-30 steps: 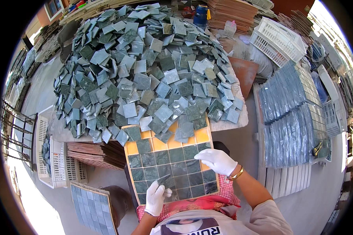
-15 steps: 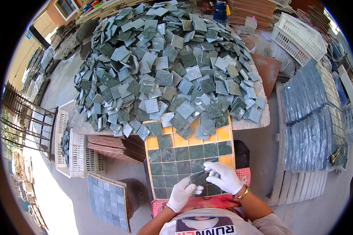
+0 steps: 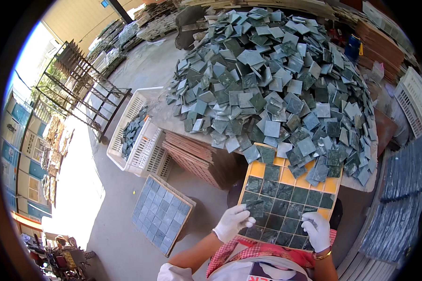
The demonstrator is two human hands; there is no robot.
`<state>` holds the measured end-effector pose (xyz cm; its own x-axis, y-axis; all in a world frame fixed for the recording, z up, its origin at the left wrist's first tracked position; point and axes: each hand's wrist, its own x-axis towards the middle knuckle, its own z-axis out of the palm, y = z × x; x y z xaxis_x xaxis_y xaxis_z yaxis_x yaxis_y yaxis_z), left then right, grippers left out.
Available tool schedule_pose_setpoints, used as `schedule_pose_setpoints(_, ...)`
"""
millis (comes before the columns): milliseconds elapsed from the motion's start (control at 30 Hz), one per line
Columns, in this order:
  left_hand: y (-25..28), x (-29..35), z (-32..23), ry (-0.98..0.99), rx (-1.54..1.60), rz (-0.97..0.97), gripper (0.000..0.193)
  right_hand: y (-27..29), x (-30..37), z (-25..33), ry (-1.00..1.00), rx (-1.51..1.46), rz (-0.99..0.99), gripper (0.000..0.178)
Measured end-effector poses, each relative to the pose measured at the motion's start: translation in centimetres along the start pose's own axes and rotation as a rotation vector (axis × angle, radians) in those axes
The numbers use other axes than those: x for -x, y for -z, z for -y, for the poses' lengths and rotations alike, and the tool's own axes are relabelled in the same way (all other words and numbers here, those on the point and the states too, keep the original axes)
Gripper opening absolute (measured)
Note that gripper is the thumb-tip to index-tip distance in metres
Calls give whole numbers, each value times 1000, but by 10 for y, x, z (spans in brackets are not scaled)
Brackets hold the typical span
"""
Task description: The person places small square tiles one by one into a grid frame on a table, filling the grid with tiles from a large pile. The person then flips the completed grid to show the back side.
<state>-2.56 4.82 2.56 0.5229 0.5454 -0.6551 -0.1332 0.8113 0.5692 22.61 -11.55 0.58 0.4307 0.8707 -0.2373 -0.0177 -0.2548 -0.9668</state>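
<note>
Left hand [image 3: 232, 222] pinches tile [image 3: 255, 207] over left edge of tray [image 3: 287, 176]; right hand [image 3: 317, 231] half-curled near right edge, hold unclear; pile [image 3: 272, 84] overlaps far edge.

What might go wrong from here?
The tile in the left hand seems pinched near one edge, so it might slip. Loose tiles from the heap overlap the far end of the grid tray; a nudge could slide some onto the tiles already in its cells.
</note>
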Motion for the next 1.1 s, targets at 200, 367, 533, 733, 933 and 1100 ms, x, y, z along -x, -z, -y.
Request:
schedule_pose_setpoints(200,179,22,-246,-950,-1139,-876,31,24,-12,25,1,118,-38,17)
schedule_pose_setpoints(367,203,16,-257,-1161,-867,-644,42,38,-40,35,261,429,-136,16)
schedule_pose_setpoints(533,61,-24,-127,-590,-103,-353,37,73,-97,51,567,833,-350,42)
schedule_pose_setpoints(733,-40,-33,8,-392,-307,26,32,99,-162,60,509,1130,-110,57)
schedule_pose_setpoints(933,-82,-17,44,-791,-1262,423,27,98,-104,53,482,875,-88,53)
schedule_pose_setpoints(1100,-74,-21,59,-818,-1366,428,29,88,-26,13,335,879,114,51)
